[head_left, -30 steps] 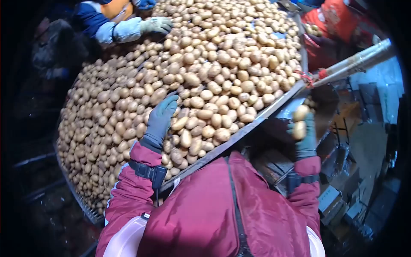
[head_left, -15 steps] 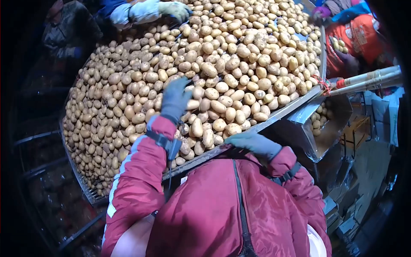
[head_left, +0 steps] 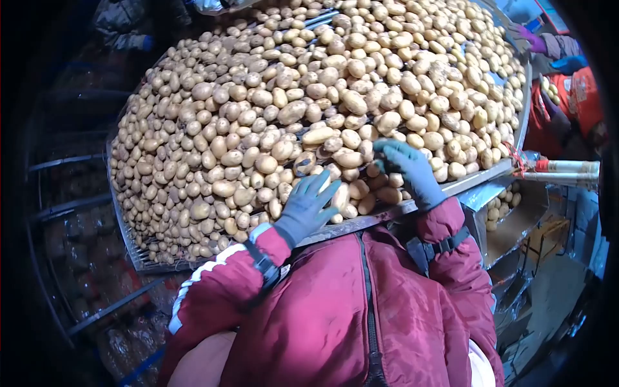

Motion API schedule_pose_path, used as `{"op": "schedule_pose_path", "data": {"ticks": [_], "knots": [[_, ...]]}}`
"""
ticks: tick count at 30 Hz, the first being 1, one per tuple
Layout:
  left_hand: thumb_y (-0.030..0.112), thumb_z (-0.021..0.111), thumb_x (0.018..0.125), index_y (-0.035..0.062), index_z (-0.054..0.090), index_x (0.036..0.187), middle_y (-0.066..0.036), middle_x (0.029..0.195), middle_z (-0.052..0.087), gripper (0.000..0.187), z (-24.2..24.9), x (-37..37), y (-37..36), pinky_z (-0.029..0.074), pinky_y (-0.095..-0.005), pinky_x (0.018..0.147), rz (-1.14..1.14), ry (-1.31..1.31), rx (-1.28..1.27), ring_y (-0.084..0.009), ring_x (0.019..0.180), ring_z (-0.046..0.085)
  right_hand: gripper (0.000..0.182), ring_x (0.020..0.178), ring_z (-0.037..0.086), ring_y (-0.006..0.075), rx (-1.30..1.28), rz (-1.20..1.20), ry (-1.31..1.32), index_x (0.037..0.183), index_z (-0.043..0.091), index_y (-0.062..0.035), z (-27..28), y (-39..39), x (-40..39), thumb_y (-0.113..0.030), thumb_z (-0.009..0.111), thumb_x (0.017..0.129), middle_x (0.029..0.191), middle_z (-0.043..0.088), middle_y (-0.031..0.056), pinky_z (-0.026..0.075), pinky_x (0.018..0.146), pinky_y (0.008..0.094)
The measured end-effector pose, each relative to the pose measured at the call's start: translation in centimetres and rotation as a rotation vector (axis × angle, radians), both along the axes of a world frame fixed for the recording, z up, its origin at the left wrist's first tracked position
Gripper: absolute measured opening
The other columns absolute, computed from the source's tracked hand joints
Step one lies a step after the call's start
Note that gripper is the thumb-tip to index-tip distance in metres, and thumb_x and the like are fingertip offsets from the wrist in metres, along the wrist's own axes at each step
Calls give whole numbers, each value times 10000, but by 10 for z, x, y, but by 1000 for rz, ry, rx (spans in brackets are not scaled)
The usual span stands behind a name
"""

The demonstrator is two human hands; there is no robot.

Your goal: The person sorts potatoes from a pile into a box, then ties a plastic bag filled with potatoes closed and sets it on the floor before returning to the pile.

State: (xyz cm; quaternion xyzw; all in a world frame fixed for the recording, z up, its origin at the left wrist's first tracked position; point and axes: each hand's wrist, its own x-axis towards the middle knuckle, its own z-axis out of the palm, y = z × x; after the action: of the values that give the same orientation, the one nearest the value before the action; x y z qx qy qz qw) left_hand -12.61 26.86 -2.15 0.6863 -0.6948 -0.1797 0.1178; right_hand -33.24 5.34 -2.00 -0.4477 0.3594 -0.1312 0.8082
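Observation:
A broad heap of potatoes (head_left: 225, 151) covers the sorting table in front of me. My left hand (head_left: 307, 206), in a grey-blue glove, lies over the near potatoes with its fingers spread and nothing held. Just beyond its fingertips sits a potato with a dark patch (head_left: 304, 163). My right hand (head_left: 412, 173), gloved the same way, reaches over potatoes to the right, its fingers apart and slightly bent. No potato shows in its grasp, though its palm side is hidden.
The table's metal rim (head_left: 461, 184) runs close to my jacket. Bundled poles (head_left: 561, 169) stick out at right, above a box holding potatoes (head_left: 500, 209). Another person's purple-gloved hand (head_left: 529, 39) is at the far right edge. Dark metal rails (head_left: 71, 161) stand at left.
My right hand has left the table rim and moved onto the potatoes. My left hand has drawn back toward me, fingers spreading. The view has shifted; the far worker's white-sleeved arm has mostly left it.

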Motion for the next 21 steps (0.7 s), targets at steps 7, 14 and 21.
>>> {"op": "schedule_pose_path", "data": {"ticks": [7, 14, 21], "knots": [[280, 677, 886, 109, 550, 1391, -183, 1408, 509, 548, 4, 18, -46, 376, -479, 1109, 227, -150, -162, -366, 1289, 479, 357, 1089, 623, 182, -146, 704, -53, 1247, 667, -58, -12, 82, 29, -290, 621, 980, 1198, 692, 73, 482, 968, 311], [273, 755, 814, 107, 535, 1389, -175, 1266, 604, 637, 12, 93, -8, 419, -456, 1051, 441, -291, -102, -364, 1177, 560, 549, 1056, 625, 165, 62, 239, -66, 1451, 469, -30, -8, 16, 66, -275, 623, 985, 1317, 602, 85, 495, 927, 295], [392, 774, 801, 98, 601, 1299, -171, 1187, 638, 603, 1, 84, -41, 470, -460, 944, 623, -42, -32, -372, 1081, 597, 401, 744, 694, 195, 311, 155, -74, 1227, 656, -31, -9, 16, 49, -353, 582, 1001, 943, 723, 100, 574, 658, 304]]}}
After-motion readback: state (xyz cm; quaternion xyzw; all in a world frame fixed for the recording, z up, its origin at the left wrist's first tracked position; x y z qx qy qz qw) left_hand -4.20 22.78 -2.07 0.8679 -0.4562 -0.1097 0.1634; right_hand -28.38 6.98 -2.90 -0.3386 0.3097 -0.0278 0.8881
